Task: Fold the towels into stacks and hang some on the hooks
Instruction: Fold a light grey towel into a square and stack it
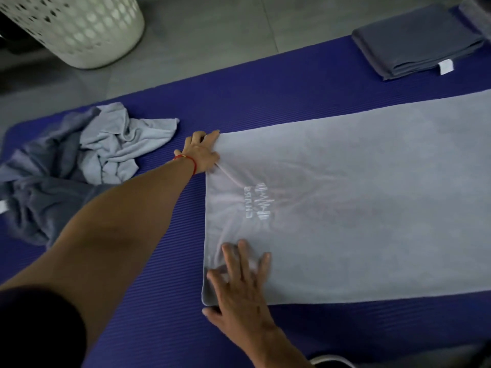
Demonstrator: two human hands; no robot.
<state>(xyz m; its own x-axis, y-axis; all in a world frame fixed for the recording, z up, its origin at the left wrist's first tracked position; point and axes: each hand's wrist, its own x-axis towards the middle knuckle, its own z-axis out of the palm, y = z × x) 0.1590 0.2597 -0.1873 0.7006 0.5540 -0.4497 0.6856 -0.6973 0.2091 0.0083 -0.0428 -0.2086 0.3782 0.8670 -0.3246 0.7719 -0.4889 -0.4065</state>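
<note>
Upper left: white perforated basket [77, 27] on floor | left: crumpled towel pile [79, 160] on purple mat [164, 261] | centre: left hand [203, 152] grips far corner of spread grey towel [358, 203] | lower centre: right hand [239, 282], fingers spread, presses near corner flat | upper right: folded dark towels [414, 41].

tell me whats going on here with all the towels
A person is spreading a light grey towel flat on a purple mat. The left hand holds its far corner; the right hand presses flat on its near corner. A crumpled pile of towels waits to the left, and a folded dark grey towel lies at the far right.
</note>
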